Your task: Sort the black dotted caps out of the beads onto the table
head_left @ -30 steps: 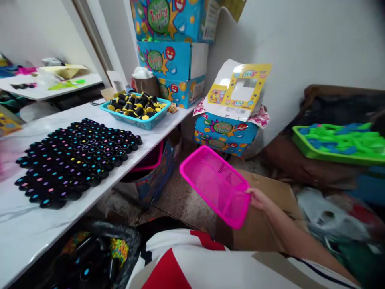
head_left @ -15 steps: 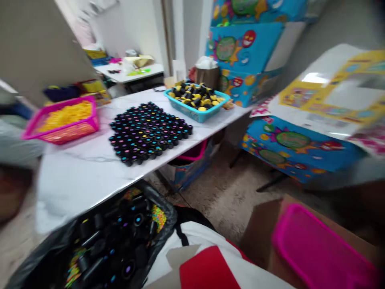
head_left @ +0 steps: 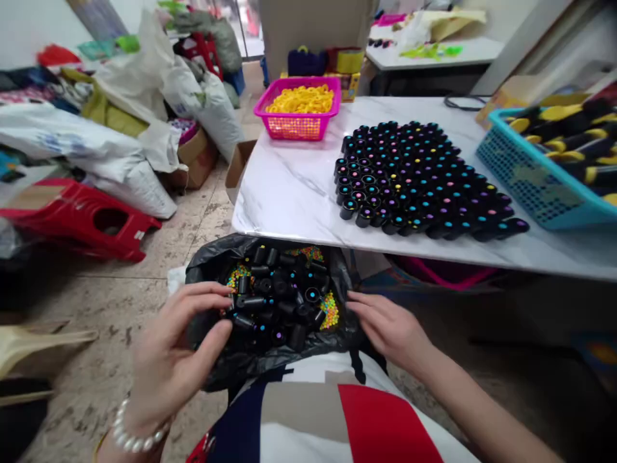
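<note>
A container lined with a black plastic bag sits against my lap, below the table edge. Many small black cylinders lie jumbled in it, with colored dots in their ends. Tiny yellow, green and orange beads show between them. My left hand, slightly blurred, hovers at the bag's left rim, thumb and fingers apart and nothing visible between them. At the opposite rim is my right hand, its fingers stretched toward the bag and holding nothing I can see; whether they touch it I cannot tell.
On the white marbled table many black cylinders stand upright in a block. Behind is a pink basket of yellow pieces; at right, a blue basket holds black-and-yellow pieces. A red stool lies tipped over near white sacks.
The view has swung left, bringing the sacks and red stool into sight and the bagged container to the middle. Both my hands have come into view at its sides.
</note>
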A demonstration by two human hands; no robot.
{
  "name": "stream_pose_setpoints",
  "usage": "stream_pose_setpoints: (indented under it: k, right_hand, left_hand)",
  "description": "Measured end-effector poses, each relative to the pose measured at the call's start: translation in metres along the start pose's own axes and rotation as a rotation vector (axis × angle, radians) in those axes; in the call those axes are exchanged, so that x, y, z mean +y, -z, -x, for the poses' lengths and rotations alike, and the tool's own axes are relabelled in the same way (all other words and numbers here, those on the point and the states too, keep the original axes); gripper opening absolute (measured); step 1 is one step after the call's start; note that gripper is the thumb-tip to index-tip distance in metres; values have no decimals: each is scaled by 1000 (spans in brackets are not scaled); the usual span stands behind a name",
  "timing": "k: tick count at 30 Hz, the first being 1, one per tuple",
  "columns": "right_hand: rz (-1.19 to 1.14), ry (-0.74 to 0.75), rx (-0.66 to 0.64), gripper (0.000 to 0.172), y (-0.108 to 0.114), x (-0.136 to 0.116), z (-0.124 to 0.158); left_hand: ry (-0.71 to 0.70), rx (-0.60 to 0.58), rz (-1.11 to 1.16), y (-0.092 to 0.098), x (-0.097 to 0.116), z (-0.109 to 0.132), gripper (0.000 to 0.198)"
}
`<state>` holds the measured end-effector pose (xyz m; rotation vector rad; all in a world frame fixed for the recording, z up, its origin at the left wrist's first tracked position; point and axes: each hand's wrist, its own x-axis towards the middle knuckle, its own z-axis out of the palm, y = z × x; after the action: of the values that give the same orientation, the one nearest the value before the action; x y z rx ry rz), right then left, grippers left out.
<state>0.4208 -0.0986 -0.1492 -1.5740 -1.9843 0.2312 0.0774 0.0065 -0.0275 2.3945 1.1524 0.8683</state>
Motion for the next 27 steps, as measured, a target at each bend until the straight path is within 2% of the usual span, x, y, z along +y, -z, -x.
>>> stream_pose_setpoints:
  k: [3, 5, 8, 10, 13, 14, 16, 18, 22, 25, 27]
  right_hand:
    - [90, 91, -162, 42, -25, -24, -56]
    - [84, 99, -223, 42, -39, -30, -80]
    - [-56, 87, -192, 35, -52, -33, -102]
    - [-171, 38, -121, 32, -50, -35, -107]
    - [-270, -83, -54, 35, -34, -35, -100]
    - [-267, -125, -62, 36, -27, -34, -95]
    - [-209, -171, -106, 36, -14, -30, -80]
    - [-115, -138, -177, 35, -6, -27, -63]
    - [141, 44, -365, 31, -11, -28, -46]
    - [380, 103, -442, 20, -27, -34, -54]
    - [445, 143, -503, 17, -38, -38, -65]
  left_hand:
    - [56, -66, 122, -37, -17, 6, 15]
    - [-25, -193, 241, -57, -19, 11, 16]
    - [-186, -365, 367, -80, -12, 8, 16]
    - [-332, -445, 319, -94, -7, -1, 19]
    - [-580, -549, 168, -117, -4, -16, 32]
    - [-631, -564, 106, -124, -4, -19, 39]
    - [-643, -548, -46, -135, -5, -22, 52]
    - [-571, -500, -196, -138, -9, -22, 54]
    - [-388, -411, -368, -127, -17, -27, 39]
    - [-344, -382, -359, -118, -19, -32, 28]
    - [-355, -383, -310, -115, -20, -34, 24]
